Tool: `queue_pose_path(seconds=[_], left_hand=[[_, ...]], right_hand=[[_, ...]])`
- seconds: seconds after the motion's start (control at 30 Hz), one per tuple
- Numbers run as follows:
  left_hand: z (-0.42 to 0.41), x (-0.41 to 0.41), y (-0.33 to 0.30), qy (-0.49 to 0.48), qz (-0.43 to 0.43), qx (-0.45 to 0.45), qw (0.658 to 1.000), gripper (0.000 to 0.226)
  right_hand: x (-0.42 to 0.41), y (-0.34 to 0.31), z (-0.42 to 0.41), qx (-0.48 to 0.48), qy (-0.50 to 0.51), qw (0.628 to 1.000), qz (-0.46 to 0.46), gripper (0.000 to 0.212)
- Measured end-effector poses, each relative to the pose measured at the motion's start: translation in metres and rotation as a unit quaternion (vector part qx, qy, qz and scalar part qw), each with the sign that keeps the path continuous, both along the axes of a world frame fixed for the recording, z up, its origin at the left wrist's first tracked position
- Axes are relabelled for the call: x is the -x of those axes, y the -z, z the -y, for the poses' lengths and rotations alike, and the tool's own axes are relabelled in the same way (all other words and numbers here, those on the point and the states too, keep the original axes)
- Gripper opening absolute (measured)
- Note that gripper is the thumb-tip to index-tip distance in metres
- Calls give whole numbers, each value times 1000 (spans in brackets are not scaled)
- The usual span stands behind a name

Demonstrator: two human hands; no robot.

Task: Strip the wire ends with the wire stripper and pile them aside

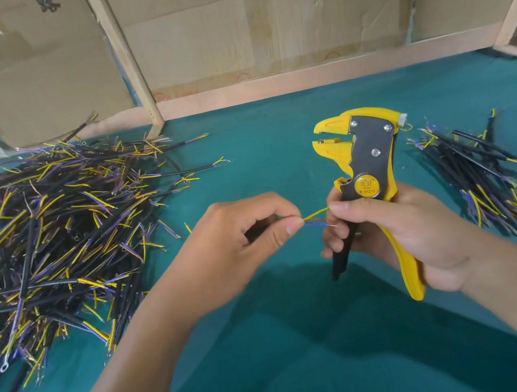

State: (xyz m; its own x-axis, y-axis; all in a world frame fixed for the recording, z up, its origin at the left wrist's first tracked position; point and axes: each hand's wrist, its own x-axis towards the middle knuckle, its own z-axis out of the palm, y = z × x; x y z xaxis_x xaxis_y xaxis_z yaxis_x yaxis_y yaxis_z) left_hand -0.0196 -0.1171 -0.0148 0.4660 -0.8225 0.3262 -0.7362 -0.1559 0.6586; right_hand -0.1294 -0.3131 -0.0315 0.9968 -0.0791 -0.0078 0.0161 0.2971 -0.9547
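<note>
The wire stripper (368, 173) was gripped upright in the right hand (405, 232), jaws parted above the grip. A wire (317, 216) was pinched in the left hand (249, 232), its yellow and purple cores reaching the right thumb; whether that thumb also pinched them could not be told. Held this low, below the jaws, the splayed cores could be fed unevenly and a strand nicked or missed.

Left of our hands: large wire heap (40, 241) on table (259, 147).
Right: smaller wire pile (488, 176).
Behind: cardboard wall (254, 23).
</note>
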Motion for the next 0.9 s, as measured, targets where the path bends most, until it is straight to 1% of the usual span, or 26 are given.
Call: queue_pose_path(seconds=[0.07,0.2,0.43,0.63,0.7,0.73,0.77,0.83,0.9], left_hand=[[0,1,0,5,-13,1,1000,13],[2,5,2,-4,4,-7,1000,13],[5,10,4,-42,3,-9,999,17],[9,14,6,-60,2,-30,998,13],[10,15,6,-66,7,-37,997,7],[10,15,6,-69,10,-38,997,10],[10,15,5,-72,17,-36,997,19],[9,15,4,-75,41,-36,996,31],[9,16,3,-78,69,-40,994,29]], right_hand=[[0,0,-1,-1,-1,1000,1,9],[0,2,-1,12,-3,1000,1,9],[-2,4,-2,-19,-4,1000,-17,23],[-1,3,-2,-18,-13,1000,-17,24],[-1,4,-2,13,-9,1000,-9,15],[-1,5,-2,27,-5,1000,-5,10],[-1,6,-1,42,0,999,-3,7],[-1,8,-1,68,13,998,-5,8],[-2,9,0,75,28,997,-5,9]])
